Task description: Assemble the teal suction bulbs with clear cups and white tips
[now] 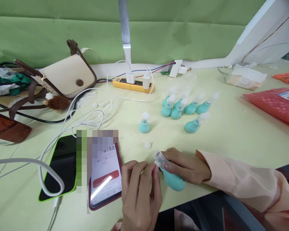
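My right hand (186, 166) grips a teal rubber bulb (174, 180) with a clear plastic nozzle (158, 157), held near the table's front edge. My left hand (139, 189) has its fingers pinched together at the base of that nozzle. A small white cap (147, 145) lies on the table just beyond the hands. One more teal bulb (144, 124) stands upright alone. Several finished teal bulbs (183, 108) lie grouped farther back.
Two phones lie left of my hands, one with a lit screen (105, 175) and one with a green case (60, 166). White cables (86, 118), a yellow power strip (132, 84), a cream handbag (65, 77) and a red bubble-wrap bag (274, 104) lie around.
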Motion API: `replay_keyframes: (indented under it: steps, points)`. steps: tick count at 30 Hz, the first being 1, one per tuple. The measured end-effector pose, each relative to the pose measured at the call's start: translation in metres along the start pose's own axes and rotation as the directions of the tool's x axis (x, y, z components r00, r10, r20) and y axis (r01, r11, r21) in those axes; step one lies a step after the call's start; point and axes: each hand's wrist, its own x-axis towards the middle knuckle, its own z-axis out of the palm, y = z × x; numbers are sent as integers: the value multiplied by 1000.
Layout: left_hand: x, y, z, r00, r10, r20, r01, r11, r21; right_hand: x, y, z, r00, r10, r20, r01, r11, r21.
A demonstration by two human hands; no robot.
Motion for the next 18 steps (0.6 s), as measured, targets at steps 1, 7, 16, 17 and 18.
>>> replay_keyframes:
  steps: [1, 7, 16, 17, 18]
  points:
    - [0, 0, 0, 1000, 9, 11, -9, 1000, -8, 0, -1, 0, 1000, 3, 2, -3, 1000, 0]
    - [0, -3, -1, 999, -28, 39, 31, 997, -71, 1, -1, 0, 1000, 20, 18, -21, 999, 29]
    - [-4, -3, 0, 998, -61, -25, 58, 995, -81, -1, -3, 7, 998, 49, -30, -47, 997, 62]
    - [-4, -3, 0, 997, -68, -28, 66, 995, -80, -1, -4, 7, 997, 62, -36, -60, 996, 66]
    - [-4, -3, 0, 996, -79, -29, 77, 994, -80, -1, -5, 7, 996, 80, -44, -77, 995, 69]
